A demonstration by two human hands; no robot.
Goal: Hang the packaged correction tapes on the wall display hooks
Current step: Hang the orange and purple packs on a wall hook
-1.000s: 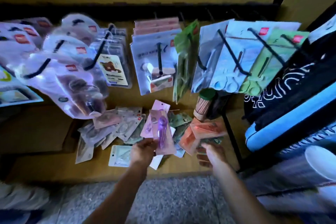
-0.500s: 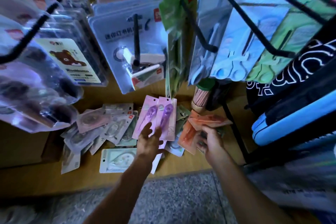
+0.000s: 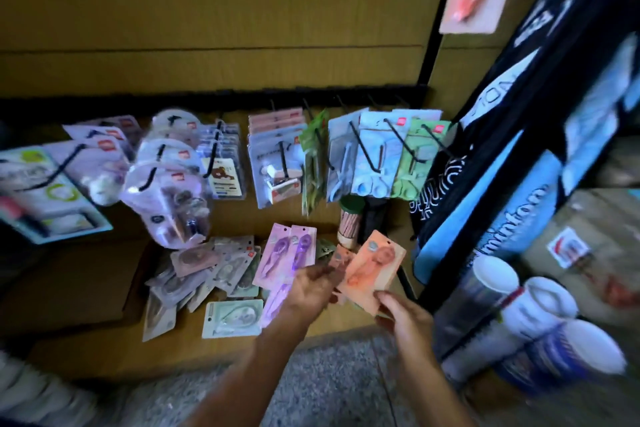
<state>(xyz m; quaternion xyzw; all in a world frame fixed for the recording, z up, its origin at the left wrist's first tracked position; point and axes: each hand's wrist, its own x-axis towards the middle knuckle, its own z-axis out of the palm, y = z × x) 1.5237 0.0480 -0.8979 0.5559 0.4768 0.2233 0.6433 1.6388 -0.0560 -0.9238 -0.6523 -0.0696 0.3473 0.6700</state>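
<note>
The left hand point(image 3: 313, 288) pinches two purple carded correction tapes point(image 3: 287, 258); just right, the right hand point(image 3: 403, 317) pinches an orange carded correction tape point(image 3: 372, 267), above a brown surface point(image 3: 104, 354) strewn with packets.

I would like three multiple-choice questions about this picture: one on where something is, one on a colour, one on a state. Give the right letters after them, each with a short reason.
1. Where do the loose correction tape packs lie?
A. On the wooden shelf below the hooks
B. Inside the white cups
C. On the grey floor

2. What colour is the pack that the right hand holds?
A. Green
B. Orange
C. Black

3. What is the state of the purple packs?
A. Hung on a hook
B. Lying alone on the floor
C. Held in the left hand

Answers:
1 A, the pile rests on the wooden shelf under the hanging goods.
2 B, the orange pack is pinched at its lower edge.
3 C, the fingers grip their lower ends, clear of any hook.
</note>
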